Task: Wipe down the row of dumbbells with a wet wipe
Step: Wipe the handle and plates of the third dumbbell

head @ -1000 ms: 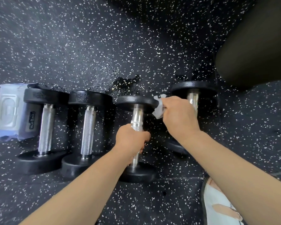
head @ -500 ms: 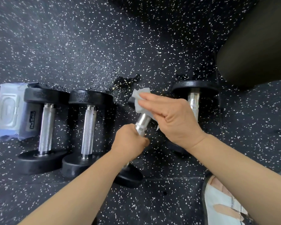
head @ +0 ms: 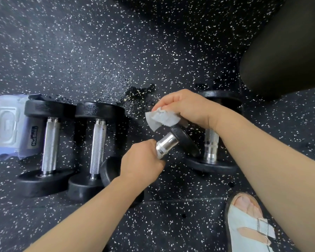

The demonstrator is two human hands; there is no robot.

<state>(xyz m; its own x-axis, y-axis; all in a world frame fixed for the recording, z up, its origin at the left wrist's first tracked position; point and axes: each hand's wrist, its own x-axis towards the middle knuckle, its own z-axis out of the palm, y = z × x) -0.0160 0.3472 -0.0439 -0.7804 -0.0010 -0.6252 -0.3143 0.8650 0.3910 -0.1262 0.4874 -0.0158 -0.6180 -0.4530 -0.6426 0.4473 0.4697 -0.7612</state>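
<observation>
Several black dumbbells with chrome handles lie in a row on the speckled floor. My left hand grips the handle of the third dumbbell, which is lifted and tilted toward the upper right. My right hand pinches a crumpled white wet wipe against that dumbbell's far head. The leftmost dumbbell and the second dumbbell lie flat to the left. My right forearm partly hides the fourth dumbbell.
A pale blue pack of wet wipes lies at the far left behind the first dumbbell. A large black rounded object fills the upper right. My sandalled foot stands at the lower right. A wet patch marks the floor.
My left hand has lifted and swung the third dumbbell from upright in the row to a tilt toward the right. My right hand with the wipe moved over its far head.
</observation>
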